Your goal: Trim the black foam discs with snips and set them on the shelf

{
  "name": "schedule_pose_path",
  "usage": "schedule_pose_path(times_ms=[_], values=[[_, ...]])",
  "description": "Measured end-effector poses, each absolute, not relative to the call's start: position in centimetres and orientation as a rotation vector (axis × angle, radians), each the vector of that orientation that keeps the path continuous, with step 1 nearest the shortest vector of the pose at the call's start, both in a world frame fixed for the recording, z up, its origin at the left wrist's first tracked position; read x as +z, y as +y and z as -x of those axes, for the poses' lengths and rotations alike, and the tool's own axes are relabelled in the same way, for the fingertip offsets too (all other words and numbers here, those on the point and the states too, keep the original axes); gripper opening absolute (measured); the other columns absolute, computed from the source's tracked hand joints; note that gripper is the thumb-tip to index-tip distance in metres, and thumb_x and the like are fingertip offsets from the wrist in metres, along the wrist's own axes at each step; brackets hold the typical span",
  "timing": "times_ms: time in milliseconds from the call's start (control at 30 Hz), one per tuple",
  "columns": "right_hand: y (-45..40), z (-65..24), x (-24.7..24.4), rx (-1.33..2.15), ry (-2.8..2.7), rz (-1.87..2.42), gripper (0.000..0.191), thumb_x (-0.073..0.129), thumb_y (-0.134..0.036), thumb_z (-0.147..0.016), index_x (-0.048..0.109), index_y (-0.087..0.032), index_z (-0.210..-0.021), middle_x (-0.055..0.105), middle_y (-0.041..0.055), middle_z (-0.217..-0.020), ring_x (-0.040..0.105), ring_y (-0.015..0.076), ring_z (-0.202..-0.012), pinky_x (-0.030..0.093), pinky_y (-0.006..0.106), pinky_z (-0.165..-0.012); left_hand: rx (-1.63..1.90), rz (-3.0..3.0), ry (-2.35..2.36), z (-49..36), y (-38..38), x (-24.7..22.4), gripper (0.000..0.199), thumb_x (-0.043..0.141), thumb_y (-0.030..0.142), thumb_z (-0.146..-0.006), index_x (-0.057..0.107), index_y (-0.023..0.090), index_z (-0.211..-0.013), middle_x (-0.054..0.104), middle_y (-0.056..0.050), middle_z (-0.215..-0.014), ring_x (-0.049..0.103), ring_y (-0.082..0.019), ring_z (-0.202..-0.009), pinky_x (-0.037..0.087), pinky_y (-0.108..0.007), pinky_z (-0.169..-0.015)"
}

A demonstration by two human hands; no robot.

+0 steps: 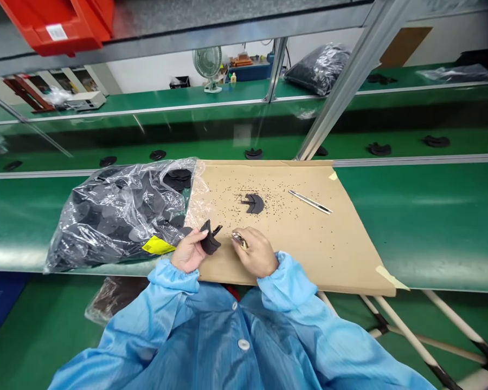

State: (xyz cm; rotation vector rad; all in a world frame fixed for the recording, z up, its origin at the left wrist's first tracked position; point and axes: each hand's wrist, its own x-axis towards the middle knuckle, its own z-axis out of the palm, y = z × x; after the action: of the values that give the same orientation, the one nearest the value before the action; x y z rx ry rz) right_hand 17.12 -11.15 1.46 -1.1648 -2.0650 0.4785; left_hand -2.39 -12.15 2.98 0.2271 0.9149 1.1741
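My left hand [190, 250] grips a black crescent-shaped part [210, 238] by its edge, with its narrow stem pointing right. In my closed right hand [257, 253] is a small shiny metal hand tool [239, 239], mostly hidden by the fingers, so its exact kind does not show. Its tip is just right of the held part's stem, and a small gap seems to lie between them. A second black crescent part [255, 203] lies flat on the cardboard sheet [301, 254] beyond my hands, amid many tiny black specks.
A clear plastic bag [117, 216] full of black parts stands left of the cardboard. A slim utility knife [310, 201] lies at right. Behind, a green conveyor belt [207, 146] carries several black parts. A metal post [341, 81] and a red bin [65, 24] are overhead.
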Motion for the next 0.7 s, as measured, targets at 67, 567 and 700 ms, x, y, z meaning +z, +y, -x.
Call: schedule_pose_path(times_ms=[67,567,700], values=[[-11.56,-16.86,1.8,0.461,-2.135,1.176,0.017,0.049,-0.027,-0.088,0.062,-0.021,-0.096,0.062,0.0073,-0.083,0.056,0.02,-0.077,0.045,0.033,-0.074,1.149,-0.233,0.909,2.17,-12.62,2.87,0.024,0.061,0.008,-0.076,0.062,0.017,-0.099,0.07,-0.004,-0.086,0.067,-0.014,-0.07,0.056,-0.028,-0.068],[-11.97,-17.23,1.89,0.446,-2.252,1.165,0.02,0.049,-0.025,-0.087,0.062,-0.02,-0.101,0.063,0.0066,-0.083,0.057,0.0193,-0.075,0.045,0.031,-0.072,1.09,-0.35,0.871,2.27,-13.08,2.77,0.027,0.066,0.01,-0.073,0.062,0.017,-0.099,0.064,-0.001,-0.075,0.063,-0.014,-0.059,0.053,-0.026,-0.057],[-12.05,-17.26,1.93,0.435,-2.264,1.159,0.02,0.049,-0.026,-0.088,0.062,-0.02,-0.102,0.064,0.0065,-0.082,0.058,0.0193,-0.076,0.045,0.03,-0.074,1.085,-0.348,0.868,2.22,-13.05,2.74,0.028,0.067,0.01,-0.072,0.062,0.017,-0.099,0.064,-0.001,-0.077,0.063,-0.013,-0.059,0.053,-0.026,-0.058]])
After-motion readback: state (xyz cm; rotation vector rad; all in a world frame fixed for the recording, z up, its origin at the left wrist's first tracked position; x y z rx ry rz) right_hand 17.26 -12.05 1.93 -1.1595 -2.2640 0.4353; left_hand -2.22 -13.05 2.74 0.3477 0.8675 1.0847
